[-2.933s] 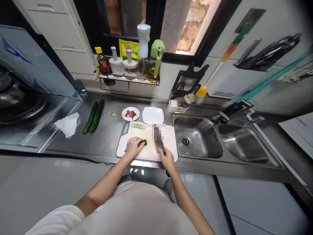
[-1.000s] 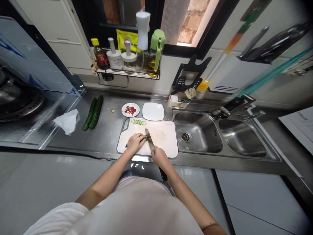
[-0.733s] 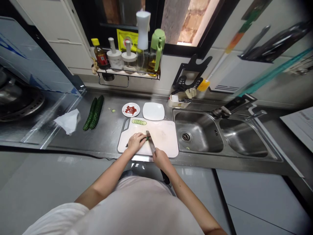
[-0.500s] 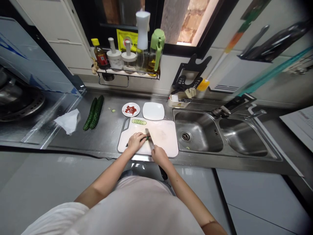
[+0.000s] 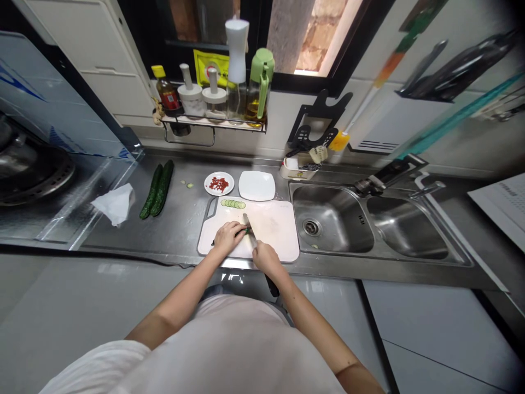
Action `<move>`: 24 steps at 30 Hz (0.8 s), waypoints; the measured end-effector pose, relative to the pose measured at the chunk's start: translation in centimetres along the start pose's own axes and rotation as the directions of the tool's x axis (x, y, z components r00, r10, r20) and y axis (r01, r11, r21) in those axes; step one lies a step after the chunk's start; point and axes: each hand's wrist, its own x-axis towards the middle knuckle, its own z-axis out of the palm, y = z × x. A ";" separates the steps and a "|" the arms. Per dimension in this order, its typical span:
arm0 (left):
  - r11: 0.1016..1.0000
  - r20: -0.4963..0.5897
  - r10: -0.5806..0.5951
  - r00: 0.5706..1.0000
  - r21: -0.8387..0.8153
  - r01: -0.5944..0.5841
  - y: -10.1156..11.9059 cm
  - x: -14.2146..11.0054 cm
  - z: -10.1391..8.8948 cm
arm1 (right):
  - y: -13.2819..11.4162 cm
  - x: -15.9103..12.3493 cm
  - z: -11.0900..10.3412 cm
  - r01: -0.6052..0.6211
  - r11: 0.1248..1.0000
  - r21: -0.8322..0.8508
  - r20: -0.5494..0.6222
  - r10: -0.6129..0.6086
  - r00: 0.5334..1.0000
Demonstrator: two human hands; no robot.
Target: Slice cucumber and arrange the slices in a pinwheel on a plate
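My left hand is closed over a dark green cucumber on the white cutting board, hiding most of it; only a small end shows by the fingertips. My right hand grips a kitchen knife, its blade lying across that end of the cucumber and its dark handle running back under the wrist. A row of cucumber slices lies overlapping near the board's far left edge. Behind the board stand a small plate of chopped red bits and a white square plate.
Two whole cucumbers lie left of the board, beside a crumpled white cloth. A double steel sink adjoins the board on the right. A rack with bottles and jars hangs behind. The stove is far left.
Since the earliest frame the knife has come left from the board's right side onto the cucumber's end. Over the last second the blade has shifted only slightly there, and my left hand stays put.
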 end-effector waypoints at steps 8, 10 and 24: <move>1.000 0.007 0.002 1.000 -0.017 -0.002 0.0 0.0 0.0 | 0.4 -0.4 0.6 -0.005 1.000 -0.009 0.004 0.005 1.000; 1.000 0.005 0.006 1.000 -0.014 -0.006 0.0 0.0 0.0 | 0.1 0.3 0.5 0.000 1.000 -0.006 -0.008 0.000 1.000; 1.000 0.013 0.004 1.000 -0.004 -0.004 0.2 0.0 -0.3 | -0.5 2.0 0.2 0.010 1.000 -0.012 -0.016 -0.010 1.000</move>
